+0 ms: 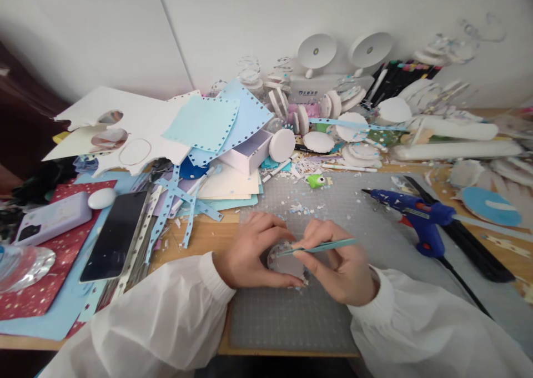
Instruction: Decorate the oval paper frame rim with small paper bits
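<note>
My left hand (259, 250) curls around a small round white disc (285, 264), thumb along its near side and fingers at the far side. Small pale paper bits sit around the disc's rim. My right hand (338, 267) pinches a pair of teal tweezers (328, 245), whose tips reach over the top of the disc. Whether the tips hold a paper bit is too small to tell. Beneath both hands lies a grey gridded cutting mat (291, 322), with loose paper confetti (306, 207) just beyond them.
A blue glue gun (416, 211) lies to the right with its cord running forward. Green toy-like figure (315, 180) stands behind the confetti. Punched blue paper (204, 120), a lilac box (247, 151) and white discs (282, 145) crowd the back. A phone (114, 236) lies left.
</note>
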A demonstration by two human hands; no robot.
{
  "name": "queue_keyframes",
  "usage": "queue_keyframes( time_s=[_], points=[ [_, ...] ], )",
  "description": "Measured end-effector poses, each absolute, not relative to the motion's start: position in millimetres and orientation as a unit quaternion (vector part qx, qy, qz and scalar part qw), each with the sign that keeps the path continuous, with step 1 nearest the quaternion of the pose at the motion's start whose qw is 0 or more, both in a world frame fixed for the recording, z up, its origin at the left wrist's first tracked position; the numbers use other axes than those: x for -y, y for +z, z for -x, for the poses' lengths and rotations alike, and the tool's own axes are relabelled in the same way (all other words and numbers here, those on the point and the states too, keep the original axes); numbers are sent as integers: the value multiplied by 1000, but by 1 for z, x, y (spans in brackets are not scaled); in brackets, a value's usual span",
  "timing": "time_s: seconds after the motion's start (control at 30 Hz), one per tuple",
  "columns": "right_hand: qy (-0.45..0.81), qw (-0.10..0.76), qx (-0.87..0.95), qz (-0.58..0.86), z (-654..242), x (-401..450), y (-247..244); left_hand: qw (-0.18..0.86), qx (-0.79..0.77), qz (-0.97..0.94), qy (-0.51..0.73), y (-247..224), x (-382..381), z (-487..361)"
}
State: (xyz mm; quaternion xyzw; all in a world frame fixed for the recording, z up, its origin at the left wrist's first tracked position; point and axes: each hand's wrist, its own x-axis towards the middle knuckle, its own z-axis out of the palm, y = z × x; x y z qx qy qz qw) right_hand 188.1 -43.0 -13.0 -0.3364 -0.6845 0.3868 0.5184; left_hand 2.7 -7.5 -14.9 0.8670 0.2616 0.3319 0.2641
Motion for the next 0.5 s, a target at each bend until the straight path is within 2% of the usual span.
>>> queue_keyframes(
  time_s=[0.5],
  points=[
    [392, 530, 676, 329, -189, 41, -9, 266, -258, -867, 334, -15, 8, -3]
  ],
)
